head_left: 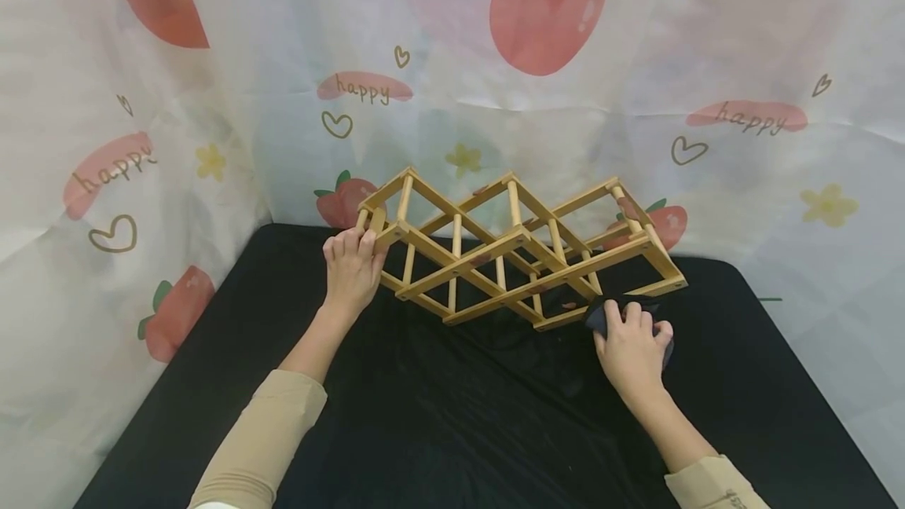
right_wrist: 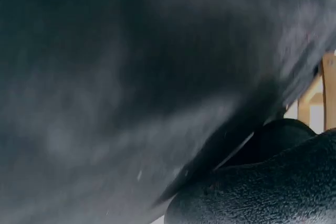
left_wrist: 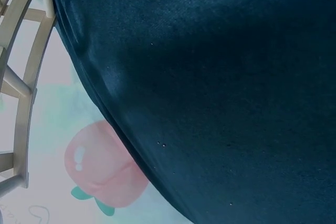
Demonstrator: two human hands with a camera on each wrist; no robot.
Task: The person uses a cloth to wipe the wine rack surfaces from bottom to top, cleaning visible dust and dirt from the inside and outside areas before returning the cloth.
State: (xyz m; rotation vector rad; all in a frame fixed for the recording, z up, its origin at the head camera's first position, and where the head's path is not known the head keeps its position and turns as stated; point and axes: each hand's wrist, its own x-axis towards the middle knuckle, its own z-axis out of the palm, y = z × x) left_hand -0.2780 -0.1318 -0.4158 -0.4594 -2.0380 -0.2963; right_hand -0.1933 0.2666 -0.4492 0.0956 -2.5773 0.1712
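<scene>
A light wooden lattice rack point(head_left: 463, 263), made of crossed slats joined by round dowels, spans the middle of the head view. Several reddish-brown patches mark its slats. My left hand point(head_left: 352, 269) grips the rack's left end, fingers bent over the wood there. At the lower right of the rack, my right hand point(head_left: 632, 348) holds a bunched dark cloth point(head_left: 596, 319) close against a lower slat; whether it touches the wood is hidden. Part of the rack point(left_wrist: 23, 124) shows at the left edge of the left wrist view. Dark fuzzy cloth point(right_wrist: 268, 192) fills the lower right of the right wrist view.
The table is covered with a black cloth point(head_left: 452, 415). Behind it and on both sides hangs a pale curtain point(head_left: 269, 61) printed with fruit, hearts and flowers. Its folds meet the table's back edge, close behind the rack.
</scene>
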